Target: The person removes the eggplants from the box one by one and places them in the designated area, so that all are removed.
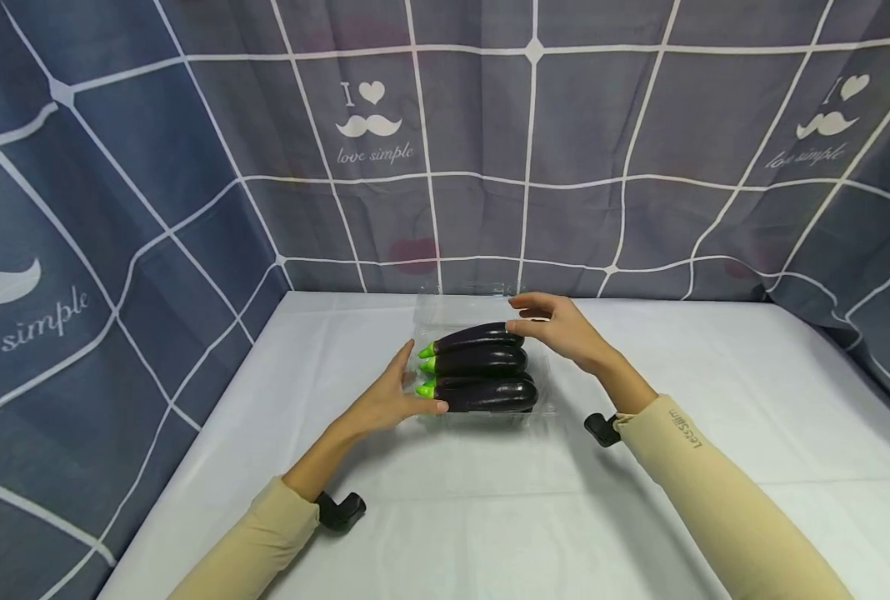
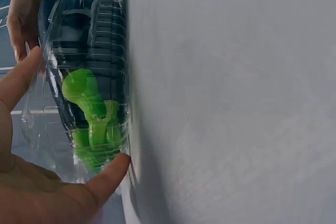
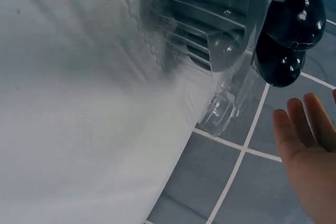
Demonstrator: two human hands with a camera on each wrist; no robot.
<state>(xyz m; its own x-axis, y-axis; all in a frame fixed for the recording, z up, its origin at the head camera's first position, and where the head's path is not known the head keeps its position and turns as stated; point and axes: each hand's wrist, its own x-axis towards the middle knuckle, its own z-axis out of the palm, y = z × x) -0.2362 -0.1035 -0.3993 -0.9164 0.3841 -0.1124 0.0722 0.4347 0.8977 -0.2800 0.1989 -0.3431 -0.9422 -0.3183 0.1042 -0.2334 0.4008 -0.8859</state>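
Shiny dark eggplants (image 1: 482, 361) lie side by side in a clear plastic box (image 1: 546, 375) on the white bench (image 1: 490, 517), green tips to the left | left hand (image 1: 388, 402): spread around the box's left end, thumb at the front | right hand (image 1: 557, 329): loose, not pinching, by the back eggplant's right end; can't tell if touching

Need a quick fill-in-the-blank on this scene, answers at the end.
1. The clear container holds dark eggplants with bright ____ tips.
2. Those tips lie nearer the person's ____ hand.
3. The tabletop is ____ in colour.
4. The curtain carries the printed words "love ____".

Missing words: green; left; white; simple
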